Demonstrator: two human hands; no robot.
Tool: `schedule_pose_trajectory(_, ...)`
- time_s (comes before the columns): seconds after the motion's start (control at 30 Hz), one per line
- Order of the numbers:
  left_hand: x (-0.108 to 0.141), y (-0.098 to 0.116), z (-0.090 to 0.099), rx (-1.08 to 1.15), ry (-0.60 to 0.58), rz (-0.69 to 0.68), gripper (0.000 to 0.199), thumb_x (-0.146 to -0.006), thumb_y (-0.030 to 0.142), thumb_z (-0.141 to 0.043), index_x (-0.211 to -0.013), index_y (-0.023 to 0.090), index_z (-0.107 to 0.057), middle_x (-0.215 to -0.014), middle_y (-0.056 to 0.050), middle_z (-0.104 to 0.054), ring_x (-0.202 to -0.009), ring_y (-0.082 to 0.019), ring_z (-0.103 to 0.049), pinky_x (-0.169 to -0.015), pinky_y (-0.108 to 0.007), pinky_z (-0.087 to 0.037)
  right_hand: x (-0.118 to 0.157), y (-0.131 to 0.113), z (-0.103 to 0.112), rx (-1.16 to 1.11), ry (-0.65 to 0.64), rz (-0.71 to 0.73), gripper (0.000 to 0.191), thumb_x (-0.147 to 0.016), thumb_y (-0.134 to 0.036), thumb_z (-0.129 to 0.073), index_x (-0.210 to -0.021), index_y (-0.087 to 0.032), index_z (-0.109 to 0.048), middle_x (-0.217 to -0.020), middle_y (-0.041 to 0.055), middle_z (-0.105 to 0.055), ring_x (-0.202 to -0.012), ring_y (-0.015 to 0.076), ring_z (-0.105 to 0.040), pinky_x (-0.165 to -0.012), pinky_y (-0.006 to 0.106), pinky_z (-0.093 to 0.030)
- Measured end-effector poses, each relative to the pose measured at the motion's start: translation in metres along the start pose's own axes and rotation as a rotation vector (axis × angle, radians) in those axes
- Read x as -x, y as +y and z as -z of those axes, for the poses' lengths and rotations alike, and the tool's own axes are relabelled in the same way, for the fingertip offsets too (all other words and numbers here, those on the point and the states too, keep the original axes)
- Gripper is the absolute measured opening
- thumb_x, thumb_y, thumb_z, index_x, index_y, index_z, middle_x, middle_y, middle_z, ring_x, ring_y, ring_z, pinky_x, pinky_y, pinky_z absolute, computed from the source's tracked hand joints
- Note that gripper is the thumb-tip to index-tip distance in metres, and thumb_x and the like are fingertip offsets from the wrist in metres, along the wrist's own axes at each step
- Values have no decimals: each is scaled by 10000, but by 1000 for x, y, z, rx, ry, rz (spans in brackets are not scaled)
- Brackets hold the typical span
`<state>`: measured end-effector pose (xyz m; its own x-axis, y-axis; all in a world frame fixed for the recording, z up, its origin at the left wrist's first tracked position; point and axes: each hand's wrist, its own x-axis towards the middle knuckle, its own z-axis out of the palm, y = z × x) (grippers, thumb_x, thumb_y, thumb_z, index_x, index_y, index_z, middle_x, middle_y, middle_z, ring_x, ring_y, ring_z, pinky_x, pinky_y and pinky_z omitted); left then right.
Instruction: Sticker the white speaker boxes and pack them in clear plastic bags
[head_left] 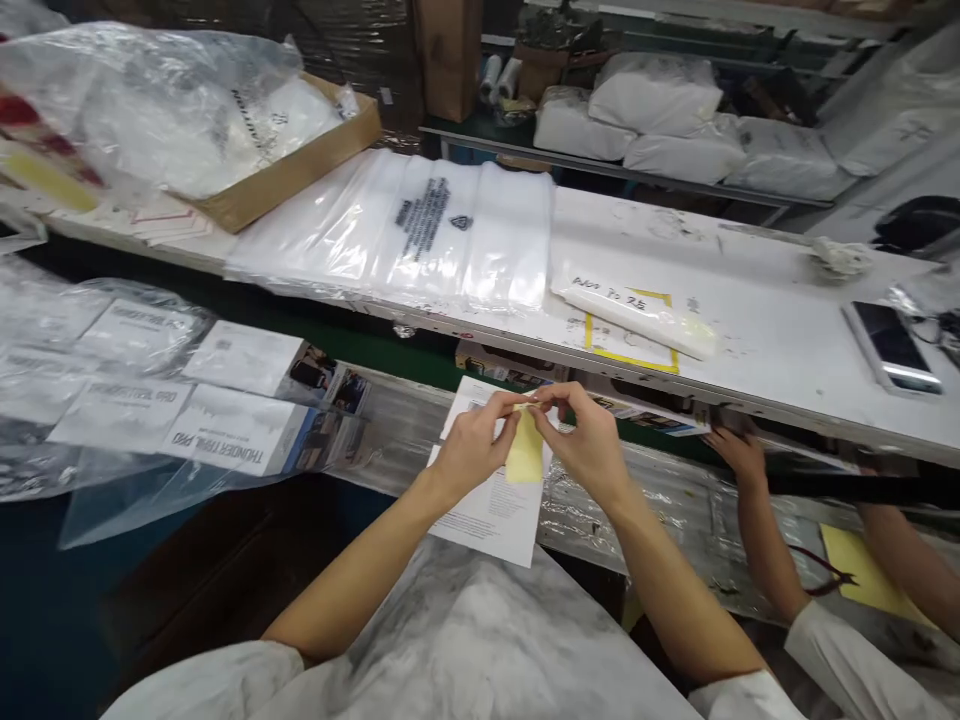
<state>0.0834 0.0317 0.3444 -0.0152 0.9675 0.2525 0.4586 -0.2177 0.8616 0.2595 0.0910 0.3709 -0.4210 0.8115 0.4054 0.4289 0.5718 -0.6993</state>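
A small yellow paper slip [526, 452] is pinched at its top edge by both of my hands. My left hand [474, 447] grips it between thumb and fingertips from the left, and my right hand [583, 440] does the same from the right. The fingertips nearly meet, so the slip's upper edge is partly hidden. Behind and below the slip is a white printed sheet [491, 515], its small text too blurred to read.
Bagged white boxes [225, 425] lie at the left. Ahead, a white shelf [757, 310] carries plastic bags [480, 230], a rolled white pack [637, 310] and an open carton [300, 165]. A co-worker's hand [739, 455] works at right, near red-handled pliers [829, 578].
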Motion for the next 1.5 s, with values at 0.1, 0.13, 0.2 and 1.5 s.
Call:
schedule_pose_trajectory(0.1, 2, -2, -4, -44, -12, 12, 197, -1066, 270, -509, -1240, 231, -594, -1117, -75, -823, -1050, -256, -815, -826, -327, -638, 2, 4, -3, 95, 11, 48, 156, -950, -166, -713, -1049, -264, -641, -959, 2, -771, -752, 164, -686, -688, 294, -532)
schedule_pose_trajectory(0.13, 3, -3, -5, -49, -16, 28, 199, -1063, 266, -505, -1241, 233, -587, -1119, -75, -823, -1047, -259, -816, -831, -331, -640, 3, 6, -4, 131, 14, 78, 138, -957, -184, -717, -1047, -262, -647, -954, 8, -776, -759, 173, -695, -692, 300, -538)
schedule_pose_trajectory(0.2, 3, -5, -7, -62, -21, 61, 213, -1048, 252, -512, -1250, 241, -577, -1114, -70, -825, -1031, -261, -818, -828, -329, -643, 2, 10, -7, 192, 15, 159, 105, -978, -219, -712, -1059, -257, -657, -944, 24, -782, -789, 195, -715, -707, 318, -551)
schedule_pose_trajectory(1.5, 28, -111, 9, 1159, 588, 660, 530, -842, 635, -787, -1136, 263, -550, -1475, -94, -644, -1222, -255, -709, -1067, -401, -538, 5, 12, -75, 108, -423, -200, 133, -937, -168, -494, -1000, -267, -433, -923, 43, -665, -833, 244, -650, -730, 367, -494)
